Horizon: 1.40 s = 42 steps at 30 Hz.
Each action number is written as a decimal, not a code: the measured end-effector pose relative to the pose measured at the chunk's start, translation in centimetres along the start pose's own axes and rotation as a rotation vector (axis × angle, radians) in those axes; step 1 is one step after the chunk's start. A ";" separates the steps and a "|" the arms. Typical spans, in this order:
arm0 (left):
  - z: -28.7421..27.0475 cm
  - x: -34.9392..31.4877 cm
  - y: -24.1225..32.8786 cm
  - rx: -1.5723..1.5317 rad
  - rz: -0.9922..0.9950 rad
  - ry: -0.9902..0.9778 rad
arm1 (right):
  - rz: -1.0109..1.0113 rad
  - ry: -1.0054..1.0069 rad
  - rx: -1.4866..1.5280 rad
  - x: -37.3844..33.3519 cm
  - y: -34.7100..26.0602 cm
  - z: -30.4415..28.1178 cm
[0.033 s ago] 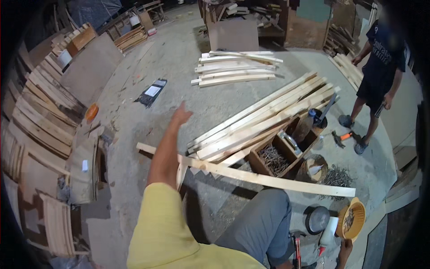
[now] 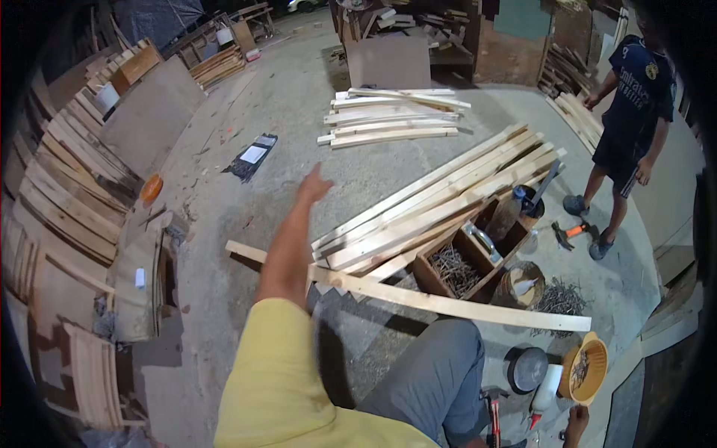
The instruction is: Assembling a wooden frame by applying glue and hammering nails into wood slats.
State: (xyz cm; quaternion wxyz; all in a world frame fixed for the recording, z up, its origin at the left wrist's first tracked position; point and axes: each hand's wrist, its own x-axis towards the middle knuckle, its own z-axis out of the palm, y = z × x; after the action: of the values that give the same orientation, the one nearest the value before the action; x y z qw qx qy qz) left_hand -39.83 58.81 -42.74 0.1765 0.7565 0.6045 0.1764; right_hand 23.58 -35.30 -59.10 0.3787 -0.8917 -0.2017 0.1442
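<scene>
My left hand [image 2: 315, 184] is stretched out over the concrete floor with a finger extended and nothing in it. Below, the left forearm crosses above a long wooden batten [image 2: 448, 302] that runs in front of my knee. At the lower right, my right hand [image 2: 576, 422] has its fingers curled together; what they hold, if anything, is hidden. Just above it is an orange bowl [image 2: 587, 377] with nails inside. A white bottle with a red tip [image 2: 547, 388] lies beside the bowl. Near my foot is a hammer with a red handle [image 2: 495, 418].
Long battens [image 2: 441, 198] lie beyond the knee, by a wooden toolbox [image 2: 429, 272] of nails. Loose nails [image 2: 562, 297] and a bucket [image 2: 520, 284] are nearby. A person [image 2: 631, 112] stands at right by an orange-handled hammer [image 2: 573, 230]. More battens [image 2: 396, 119] lie farther back.
My left hand and forearm have swung slightly to the right. My right hand has shifted a little down and away from the orange bowl's edge.
</scene>
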 end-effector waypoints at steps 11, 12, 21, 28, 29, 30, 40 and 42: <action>7.8 5.1 23.9 0.161 -0.123 -0.214 | 0.649 0.140 0.061 -16.5 4.4 -10.1; 8.1 5.6 24.6 0.163 -0.119 -0.225 | 0.694 0.133 0.108 -17.3 4.2 -9.8; 9.1 8.6 25.2 0.157 -0.103 -0.180 | 0.592 0.184 0.202 -18.9 4.9 -9.7; 10.0 8.6 21.9 0.122 -0.217 -0.263 | 0.672 0.200 0.147 -18.4 4.7 -9.6; 10.0 8.7 21.5 0.119 -0.218 -0.267 | 0.636 0.201 0.196 -18.4 4.6 -9.6; 10.0 8.9 21.2 0.120 -0.227 -0.274 | 0.598 0.202 0.246 -18.4 4.5 -9.5; 9.3 8.2 19.4 0.198 -0.258 -0.228 | 0.622 0.216 0.226 -17.9 5.3 -9.3; 8.6 7.9 19.4 0.191 -0.276 -0.241 | 0.589 0.207 0.263 -17.8 5.4 -9.3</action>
State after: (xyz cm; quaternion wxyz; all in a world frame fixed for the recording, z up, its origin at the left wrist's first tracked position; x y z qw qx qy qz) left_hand -17.57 62.02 -40.50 0.1974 0.6954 0.6910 0.0007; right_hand 13.14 -52.84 -54.98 0.4511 -0.8651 0.1242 0.1809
